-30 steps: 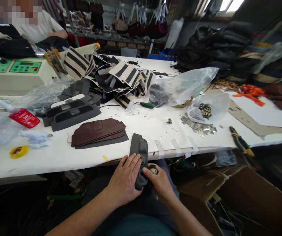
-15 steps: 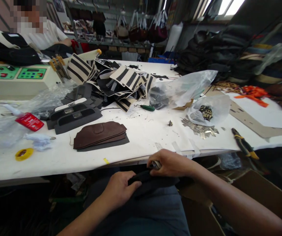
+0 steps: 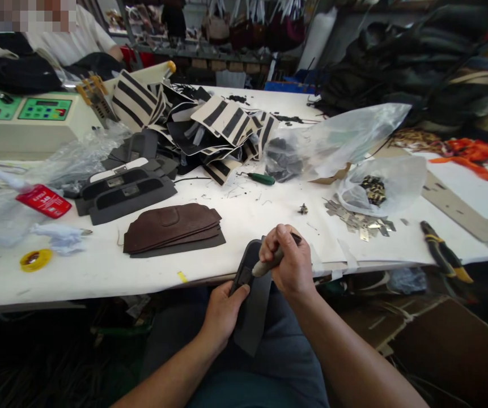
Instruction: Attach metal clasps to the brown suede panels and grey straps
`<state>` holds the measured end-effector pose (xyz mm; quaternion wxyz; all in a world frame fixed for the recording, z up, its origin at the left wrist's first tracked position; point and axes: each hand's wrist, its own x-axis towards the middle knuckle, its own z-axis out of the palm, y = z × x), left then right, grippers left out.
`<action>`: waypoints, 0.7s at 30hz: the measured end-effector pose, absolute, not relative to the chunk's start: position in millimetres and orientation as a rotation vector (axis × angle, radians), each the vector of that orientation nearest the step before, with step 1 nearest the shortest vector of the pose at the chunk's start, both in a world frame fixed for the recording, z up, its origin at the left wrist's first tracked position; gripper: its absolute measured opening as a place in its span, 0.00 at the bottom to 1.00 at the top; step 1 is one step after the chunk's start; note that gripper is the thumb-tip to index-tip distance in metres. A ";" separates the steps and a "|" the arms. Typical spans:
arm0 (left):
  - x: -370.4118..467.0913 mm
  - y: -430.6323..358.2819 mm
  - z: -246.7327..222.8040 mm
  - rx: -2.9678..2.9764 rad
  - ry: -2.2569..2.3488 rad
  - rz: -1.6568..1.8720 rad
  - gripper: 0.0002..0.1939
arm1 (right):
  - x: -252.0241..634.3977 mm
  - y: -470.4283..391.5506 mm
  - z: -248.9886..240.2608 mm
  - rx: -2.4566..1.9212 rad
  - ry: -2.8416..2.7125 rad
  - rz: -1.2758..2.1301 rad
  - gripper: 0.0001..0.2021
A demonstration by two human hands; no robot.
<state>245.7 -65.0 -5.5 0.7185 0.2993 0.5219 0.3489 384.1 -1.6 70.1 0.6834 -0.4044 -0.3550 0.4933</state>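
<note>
My left hand [image 3: 221, 314] is closed on the lower left edge of a black and grey bag panel [image 3: 254, 314], thumb on top near a small dark rectangular fitting. The panel is held tilted above my lap, at the table's front edge. In my right fist [image 3: 288, 260] is a hand tool with a grey tapered end [image 3: 264, 266]; a dark end sticks out past the thumb. Its tapered end points at the fitting and seems to touch it. On the table to the left lie a stack of brown leather pieces [image 3: 171, 226] and similar black-grey panels [image 3: 133, 192].
A red glue bottle [image 3: 45, 201], yellow tape roll [image 3: 35, 260] and green-handled tool [image 3: 261, 178] lie on the white table [image 3: 111, 283]. Metal plates [image 3: 360, 224], a plastic bag of fittings [image 3: 400, 181] and pliers [image 3: 445, 252] are rightward. A cardboard box [image 3: 452, 340] stands below. Another person [image 3: 73, 34] sits opposite.
The panel has come up from my lap and turned upright, its face now showing. My right hand has risen, and the tool now points down-left at the panel. The camera view has shifted slightly.
</note>
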 end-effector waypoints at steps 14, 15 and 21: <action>260.1 -68.5 -19.4 0.674 1.209 0.816 0.23 | 376.4 9.0 48.5 -0.856 -0.734 1.156 0.21; 260.5 -68.5 -19.5 0.670 1.209 0.819 0.22 | 375.3 7.4 47.2 -0.863 -0.753 1.158 0.21; 262.0 -67.8 -11.5 0.673 1.171 0.867 0.21 | 369.6 -12.9 45.7 -0.961 -1.158 0.996 0.21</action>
